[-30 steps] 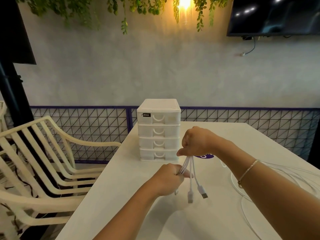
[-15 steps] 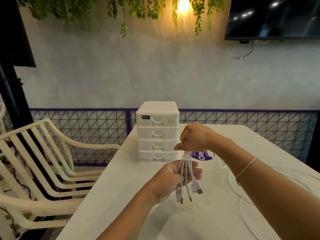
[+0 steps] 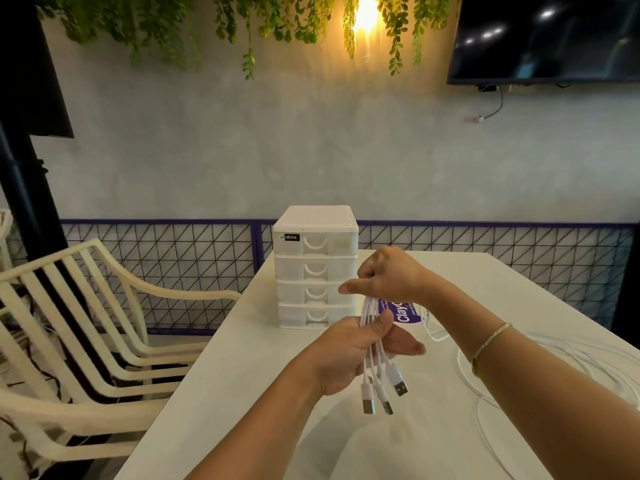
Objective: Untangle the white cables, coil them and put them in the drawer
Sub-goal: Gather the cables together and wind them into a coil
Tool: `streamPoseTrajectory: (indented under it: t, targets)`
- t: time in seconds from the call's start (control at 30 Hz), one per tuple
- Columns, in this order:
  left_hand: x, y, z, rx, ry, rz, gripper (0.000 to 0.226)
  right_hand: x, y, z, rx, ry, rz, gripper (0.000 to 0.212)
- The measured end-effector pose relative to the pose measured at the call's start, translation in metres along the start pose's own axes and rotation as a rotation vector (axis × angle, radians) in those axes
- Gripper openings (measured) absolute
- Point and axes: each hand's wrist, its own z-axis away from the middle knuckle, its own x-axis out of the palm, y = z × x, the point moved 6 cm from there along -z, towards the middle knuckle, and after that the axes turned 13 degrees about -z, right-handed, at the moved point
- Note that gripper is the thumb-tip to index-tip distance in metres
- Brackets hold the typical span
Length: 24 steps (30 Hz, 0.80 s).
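Cables (image 3: 370, 308) run nearly straight down between the two hands, above the table (image 3: 242, 368). The right hand (image 3: 388, 277), fist closed, grips the bunch at the top; directly below, the left hand (image 3: 349, 351) pinches the strands between thumb and loosely extended fingers, plugs (image 3: 382, 393) dangling beneath. The rest trails off right across the table. The drawer unit (image 3: 316, 268) stands just behind, all drawers closed, nearer the left hand.

White cables (image 3: 372, 317): bunched, plug ends hanging below my grip. Drawer unit (image 3: 316, 268): four drawers closed, upright on bench.
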Motion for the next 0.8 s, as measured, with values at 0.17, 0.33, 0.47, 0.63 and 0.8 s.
streamPoseTrajectory:
  t: [0.17, 0.33, 0.47, 0.63, 0.8]
  targets:
    - [-0.005, 0.006, -0.002, 0.000, 0.058, 0.067, 0.038, 0.003, 0.000, 0.001, 0.000, 0.028, -0.063, 0.062]
    - [-0.002, 0.001, 0.000, -0.069, 0.060, -0.009, 0.044, 0.005, 0.002, 0.000, -0.003, 0.007, -0.071, 0.063]
    - [-0.010, -0.001, 0.005, -0.102, 0.063, -0.107, 0.052, -0.002, 0.007, 0.000, 0.011, -0.034, 0.019, 0.064]
    - [-0.011, 0.002, 0.007, -0.095, 0.043, 0.036, 0.062, -0.020, 0.016, -0.004, 0.002, 0.073, 0.072, 0.066]
    - [-0.011, -0.003, 0.003, -0.113, 0.095, 0.006, 0.069, -0.020, 0.016, -0.005, -0.007, 0.130, 0.134, 0.064]
